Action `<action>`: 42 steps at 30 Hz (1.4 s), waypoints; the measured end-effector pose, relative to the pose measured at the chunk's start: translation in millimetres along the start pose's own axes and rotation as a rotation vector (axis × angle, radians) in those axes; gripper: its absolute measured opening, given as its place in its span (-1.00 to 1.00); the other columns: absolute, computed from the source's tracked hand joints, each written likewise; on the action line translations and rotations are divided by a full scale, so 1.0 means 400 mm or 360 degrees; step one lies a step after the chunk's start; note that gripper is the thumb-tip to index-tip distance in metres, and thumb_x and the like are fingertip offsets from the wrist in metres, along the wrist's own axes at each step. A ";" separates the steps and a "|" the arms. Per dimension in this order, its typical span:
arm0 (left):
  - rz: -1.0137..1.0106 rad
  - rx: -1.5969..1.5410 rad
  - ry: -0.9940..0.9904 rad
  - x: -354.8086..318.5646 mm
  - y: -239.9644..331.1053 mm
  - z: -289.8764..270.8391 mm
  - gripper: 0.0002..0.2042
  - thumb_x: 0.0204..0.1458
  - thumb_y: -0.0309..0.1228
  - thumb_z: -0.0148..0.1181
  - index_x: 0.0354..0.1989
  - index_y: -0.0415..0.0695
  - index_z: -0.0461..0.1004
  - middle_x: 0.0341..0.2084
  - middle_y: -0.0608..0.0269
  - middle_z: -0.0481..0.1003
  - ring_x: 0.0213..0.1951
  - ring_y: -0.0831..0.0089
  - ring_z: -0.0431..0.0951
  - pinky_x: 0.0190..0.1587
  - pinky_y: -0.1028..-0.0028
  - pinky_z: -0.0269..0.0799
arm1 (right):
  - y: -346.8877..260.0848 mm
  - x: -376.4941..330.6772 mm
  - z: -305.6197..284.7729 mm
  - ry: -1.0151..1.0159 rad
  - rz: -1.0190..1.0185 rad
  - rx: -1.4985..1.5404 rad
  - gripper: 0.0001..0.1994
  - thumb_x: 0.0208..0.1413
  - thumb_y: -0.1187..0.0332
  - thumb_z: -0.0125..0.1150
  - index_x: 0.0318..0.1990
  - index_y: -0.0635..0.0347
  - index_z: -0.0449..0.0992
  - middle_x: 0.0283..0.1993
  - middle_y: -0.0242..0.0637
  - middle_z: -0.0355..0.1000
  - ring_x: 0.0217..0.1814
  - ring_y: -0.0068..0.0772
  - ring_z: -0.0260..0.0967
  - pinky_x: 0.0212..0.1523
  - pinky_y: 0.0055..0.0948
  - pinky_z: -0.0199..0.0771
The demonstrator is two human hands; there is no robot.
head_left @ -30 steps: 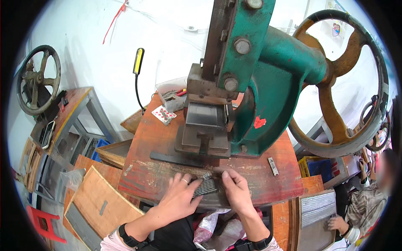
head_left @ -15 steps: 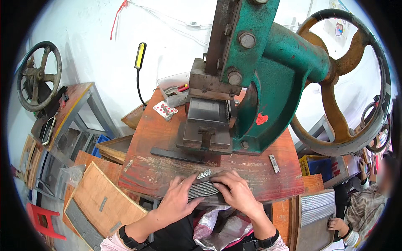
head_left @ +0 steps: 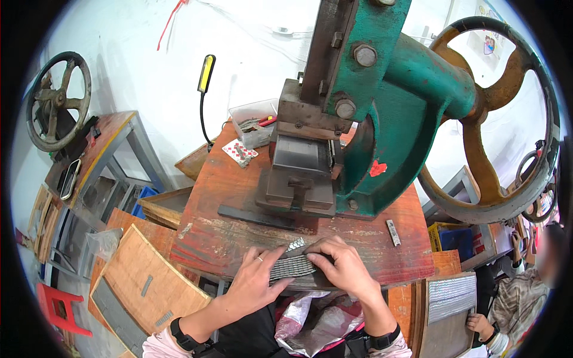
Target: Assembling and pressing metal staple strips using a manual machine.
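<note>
A grey bundle of narrow ridged strips (head_left: 291, 268) lies between my hands at the front edge of the wooden table. My left hand (head_left: 255, 278) grips its left end, thumb on the near side and fingers on the far side. Around its right end my right hand (head_left: 345, 269) is closed, with the thumb pressed on the top corner. Just beyond the bundle is a small silvery segmented piece (head_left: 295, 244), partly hidden by my fingers. A dark flat bar (head_left: 255, 217) lies farther back, in front of the press base (head_left: 298, 194).
A green hand press (head_left: 412, 125) with a large handwheel (head_left: 477, 158) towers over the table (head_left: 206, 238). Behind stand a clear bin (head_left: 256, 134) and a lamp (head_left: 206, 74). A wooden board (head_left: 143, 262) is lower left. At right, another person's hand touches a tray (head_left: 444, 334).
The whole view has shifted slightly, the press now sitting a little right and lower. My right thumb and fingers have moved slightly on the bundle. Both hands keep hold.
</note>
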State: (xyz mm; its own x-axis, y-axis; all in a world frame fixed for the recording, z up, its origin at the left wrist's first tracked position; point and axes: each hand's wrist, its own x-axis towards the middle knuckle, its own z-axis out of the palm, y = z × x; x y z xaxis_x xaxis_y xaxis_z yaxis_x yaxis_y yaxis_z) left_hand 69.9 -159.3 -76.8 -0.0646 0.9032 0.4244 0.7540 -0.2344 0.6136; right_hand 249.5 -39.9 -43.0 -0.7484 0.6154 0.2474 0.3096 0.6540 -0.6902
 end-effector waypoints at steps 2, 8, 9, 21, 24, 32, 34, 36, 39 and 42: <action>0.0019 -0.0004 0.0034 -0.002 -0.005 0.002 -0.36 -0.21 -0.36 0.42 0.10 -0.27 0.31 -0.18 -0.01 0.49 -0.12 0.03 0.40 -0.04 0.20 0.36 | 0.007 0.016 -0.013 -0.0007 0.0033 0.0046 -0.85 0.04 0.42 0.20 -0.24 0.27 0.54 -0.27 -0.08 0.48 -0.11 -0.02 0.40 -0.12 -0.21 0.38; -0.0027 0.0007 0.0047 0.000 0.006 0.001 -0.37 -0.21 -0.35 0.42 0.09 -0.26 0.33 -0.21 -0.03 0.49 -0.12 0.04 0.40 -0.04 0.20 0.36 | 0.055 0.073 0.001 0.0024 -0.0115 -0.0156 -0.80 0.01 0.37 0.26 -0.19 0.18 0.58 -0.22 -0.11 0.48 -0.08 -0.05 0.42 -0.07 -0.22 0.40; -0.0072 0.0025 0.0043 0.000 0.008 0.002 -0.37 -0.21 -0.35 0.42 0.09 -0.26 0.32 -0.20 -0.03 0.48 -0.12 0.04 0.40 -0.03 0.20 0.36 | 0.058 0.076 0.004 -0.0050 -0.0131 -0.0229 -0.80 0.00 0.36 0.27 -0.19 0.16 0.58 -0.20 -0.13 0.47 -0.06 -0.05 0.40 -0.05 -0.23 0.39; 0.0066 0.0145 0.0155 -0.001 0.005 -0.004 -0.29 -0.22 -0.31 0.43 0.14 -0.27 0.25 -0.19 -0.05 0.43 -0.03 -0.03 0.32 0.05 0.13 0.26 | 0.061 0.049 0.004 -0.0085 -0.0186 -0.0217 -0.85 0.00 0.40 0.26 -0.26 0.18 0.60 -0.19 -0.19 0.45 -0.07 -0.13 0.37 -0.03 -0.26 0.36; -0.0006 0.0133 0.0040 0.003 0.003 0.000 -0.27 -0.22 -0.29 0.43 0.16 -0.27 0.21 -0.14 -0.08 0.40 0.00 -0.04 0.29 0.08 0.12 0.23 | 0.063 0.043 -0.005 -0.0069 -0.0217 -0.0170 -0.86 0.01 0.40 0.26 -0.26 0.18 0.60 -0.21 -0.19 0.45 -0.08 -0.14 0.38 -0.05 -0.28 0.37; -0.0041 0.0106 0.0010 0.001 0.001 0.001 -0.28 -0.22 -0.27 0.43 0.14 -0.27 0.23 -0.06 -0.10 0.34 0.01 -0.06 0.28 0.06 0.10 0.25 | 0.058 0.037 0.007 0.0006 0.0003 -0.0054 -0.87 0.02 0.42 0.25 -0.28 0.26 0.57 -0.25 -0.13 0.45 -0.11 -0.08 0.40 -0.10 -0.26 0.38; 0.0038 0.0133 0.0084 0.002 0.001 0.002 -0.28 -0.22 -0.28 0.43 0.13 -0.27 0.24 -0.05 -0.10 0.33 0.00 -0.06 0.28 0.05 0.10 0.26 | 0.054 0.039 0.022 0.0159 -0.0053 -0.0124 -0.87 0.02 0.42 0.25 -0.28 0.25 0.57 -0.26 -0.13 0.45 -0.13 -0.08 0.41 -0.11 -0.26 0.38; 0.0062 0.0157 0.0112 0.001 0.003 0.003 -0.31 -0.22 -0.28 0.43 0.11 -0.26 0.27 -0.06 -0.08 0.31 -0.02 -0.06 0.28 0.03 0.10 0.27 | 0.049 0.039 0.022 0.0312 -0.0110 -0.0195 -0.88 0.02 0.42 0.25 -0.29 0.25 0.57 -0.27 -0.13 0.45 -0.15 -0.08 0.41 -0.13 -0.26 0.39; 0.0023 0.0164 0.0097 -0.006 0.001 0.005 -0.33 -0.23 -0.29 0.44 0.09 -0.25 0.29 -0.10 -0.07 0.32 -0.05 -0.04 0.29 0.02 0.11 0.28 | 0.031 0.032 -0.001 0.0278 -0.0018 -0.0101 -0.86 0.01 0.43 0.25 -0.26 0.25 0.56 -0.26 -0.09 0.43 -0.15 -0.04 0.39 -0.11 -0.23 0.39; 0.0056 0.0147 0.0136 -0.005 0.003 0.005 -0.35 -0.23 -0.30 0.44 0.08 -0.24 0.31 -0.14 -0.05 0.32 -0.08 -0.03 0.31 0.00 0.13 0.29 | 0.034 0.025 -0.013 0.0075 0.0002 -0.0038 -0.86 0.02 0.42 0.24 -0.27 0.25 0.57 -0.29 -0.10 0.43 -0.18 -0.04 0.40 -0.13 -0.23 0.40</action>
State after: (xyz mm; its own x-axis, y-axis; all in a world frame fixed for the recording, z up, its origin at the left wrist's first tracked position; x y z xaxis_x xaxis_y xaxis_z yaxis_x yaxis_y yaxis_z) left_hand 72.3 -160.7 -78.2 -0.0895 0.8599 0.5025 0.8137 -0.2278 0.5348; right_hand 249.2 -22.8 -46.4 -0.7200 0.6356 0.2787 0.3246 0.6633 -0.6743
